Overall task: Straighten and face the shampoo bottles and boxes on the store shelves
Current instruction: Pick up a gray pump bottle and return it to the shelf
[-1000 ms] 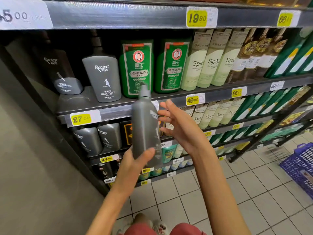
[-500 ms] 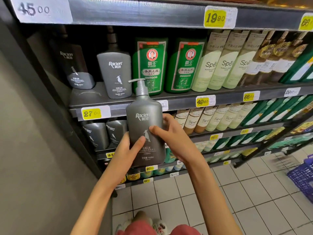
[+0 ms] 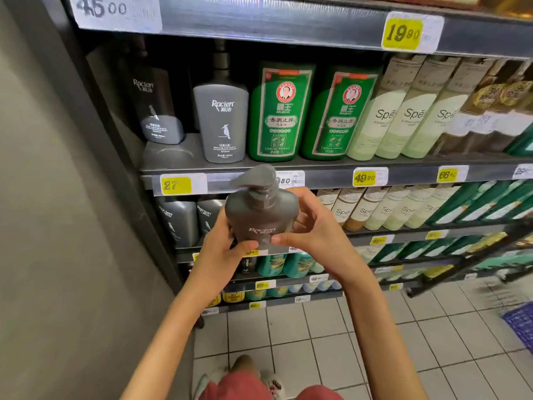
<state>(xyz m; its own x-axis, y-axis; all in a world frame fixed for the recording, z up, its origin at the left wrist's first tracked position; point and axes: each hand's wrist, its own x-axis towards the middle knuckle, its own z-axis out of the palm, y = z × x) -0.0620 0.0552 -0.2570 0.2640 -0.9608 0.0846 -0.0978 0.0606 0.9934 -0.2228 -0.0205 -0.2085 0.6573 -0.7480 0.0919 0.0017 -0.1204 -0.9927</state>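
I hold a grey Raclen pump bottle (image 3: 261, 210) in front of the shelf edge, its top tilted toward me and its label facing me. My left hand (image 3: 223, 252) grips its lower left side. My right hand (image 3: 313, 236) grips its lower right side, both thumbs on the label. Behind it on the shelf (image 3: 317, 168) stand a grey Raclen bottle (image 3: 221, 122) facing front and a darker Raclen bottle (image 3: 157, 108) set further back at the left. A bare gap lies in front of the darker bottle.
Two green bottles (image 3: 281, 111) and several pale Spē bottles (image 3: 403, 111) stand to the right on the same shelf. More grey bottles (image 3: 178, 222) fill the shelf below. A grey wall (image 3: 57, 226) bounds the left. A blue basket (image 3: 519, 324) sits on the tiled floor.
The bottle turned from side-on to label facing me, then tipped its pump toward me. My right hand closed on it. The view moved closer to the shelf.
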